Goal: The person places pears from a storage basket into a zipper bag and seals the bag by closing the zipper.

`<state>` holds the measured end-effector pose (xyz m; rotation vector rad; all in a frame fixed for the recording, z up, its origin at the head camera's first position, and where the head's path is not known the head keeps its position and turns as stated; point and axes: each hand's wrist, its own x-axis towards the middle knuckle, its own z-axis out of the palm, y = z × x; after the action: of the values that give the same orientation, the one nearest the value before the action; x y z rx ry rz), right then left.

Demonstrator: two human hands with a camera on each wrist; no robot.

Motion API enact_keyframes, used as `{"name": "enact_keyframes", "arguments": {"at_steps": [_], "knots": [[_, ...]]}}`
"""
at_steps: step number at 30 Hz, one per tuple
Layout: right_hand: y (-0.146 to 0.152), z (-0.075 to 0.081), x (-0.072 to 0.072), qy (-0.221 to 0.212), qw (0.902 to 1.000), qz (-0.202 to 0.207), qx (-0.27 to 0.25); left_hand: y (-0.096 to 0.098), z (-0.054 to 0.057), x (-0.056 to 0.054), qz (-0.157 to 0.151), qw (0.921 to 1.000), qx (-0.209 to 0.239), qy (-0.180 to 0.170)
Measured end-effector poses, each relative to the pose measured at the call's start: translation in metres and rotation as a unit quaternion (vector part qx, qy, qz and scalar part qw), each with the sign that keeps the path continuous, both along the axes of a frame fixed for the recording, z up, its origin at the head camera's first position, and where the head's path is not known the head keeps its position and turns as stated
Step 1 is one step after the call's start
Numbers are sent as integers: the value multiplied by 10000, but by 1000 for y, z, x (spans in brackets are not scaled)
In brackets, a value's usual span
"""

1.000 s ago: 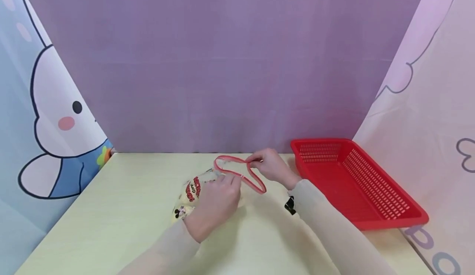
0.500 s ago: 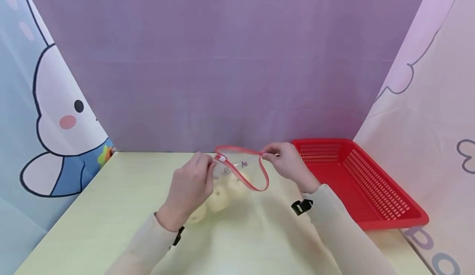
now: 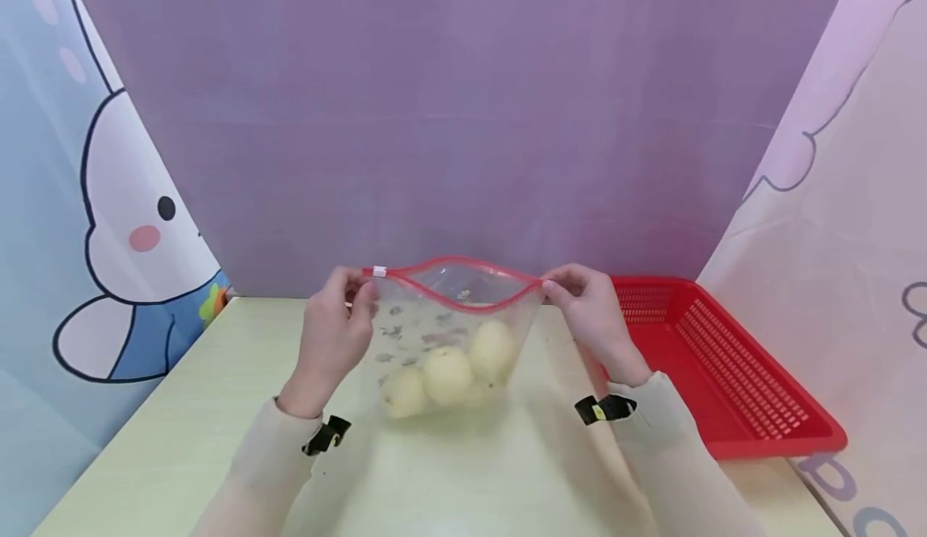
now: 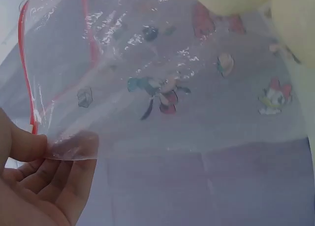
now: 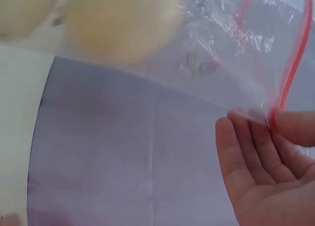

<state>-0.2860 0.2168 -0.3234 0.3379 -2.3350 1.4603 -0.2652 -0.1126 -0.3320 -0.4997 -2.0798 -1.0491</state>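
Observation:
A clear zipper bag (image 3: pixel 420 328) with a red zip edge and printed cartoon figures hangs between the two hands in the head view. Pale yellow round fruits (image 3: pixel 447 376) lie in its bottom. My left hand (image 3: pixel 331 336) pinches the top left corner beside the white slider (image 3: pixel 380 271). The top right corner is pinched between thumb and fingers of my right hand (image 3: pixel 590 311). The bag's mouth gapes in the middle. In the left wrist view the thumb (image 4: pixel 27 143) presses the film against the fingers; the right wrist view shows the same grip on the red edge (image 5: pixel 294 63).
A red plastic basket (image 3: pixel 768 440) with slotted walls stands at the right of the pale table (image 3: pixel 181 408). A purple cloth (image 3: pixel 463 118) closes off the back. Printed cloths hang at the left and right sides.
The bag has been turned and lifted upright, its mouth stretched wide toward me. My left hand has moved left and up to the slider corner; the right hand has shifted right, still gripping.

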Motion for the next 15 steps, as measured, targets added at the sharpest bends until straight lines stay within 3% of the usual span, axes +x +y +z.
{"name": "enact_keyframes", "arguments": {"at_steps": [5,9,12,15], "knots": [[5,-4,4,218,9962,-211,-819,-8,-1,-10,-412,9934,756,-763],[6,-5,12,480,9886,-373,-1379,-7,-7,-17,-815,9785,1425,-1248],[5,-5,16,651,9827,-531,-1649,-3,-14,-19,-1056,9672,1758,-1501],[6,-7,18,710,9801,-695,-1720,0,-19,-19,-1155,9609,1947,-1594]]}}
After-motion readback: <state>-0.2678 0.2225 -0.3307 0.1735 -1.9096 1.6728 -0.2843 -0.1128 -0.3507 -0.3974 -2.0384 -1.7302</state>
